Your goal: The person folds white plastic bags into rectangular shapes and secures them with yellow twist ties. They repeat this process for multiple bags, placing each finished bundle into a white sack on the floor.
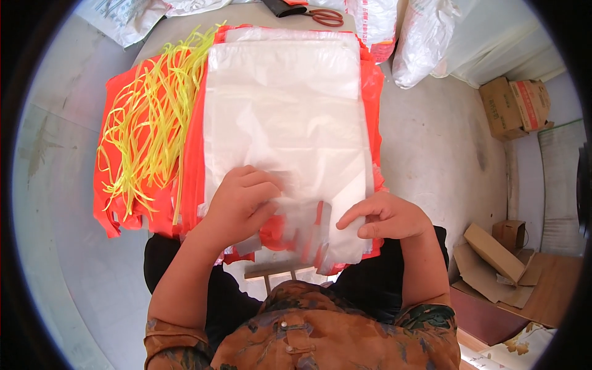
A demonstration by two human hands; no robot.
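Observation:
A stack of translucent white plastic bags lies in front of me on a layer of red plastic bags. My left hand is at the stack's near left part, its fingers curled on the thin film of a bag. That film is smeared by motion near the fingertips. My right hand rests at the near right corner of the stack, index finger stretched out and thumb apart from it, touching the bag's surface. Between the hands, the near edge of the film is blurred, with red showing through.
Yellow plastic ties lie in a loose pile on the red bags at left. Scissors lie at the far edge. White sacks stand at the far right. Cardboard boxes and flattened cardboard are at right.

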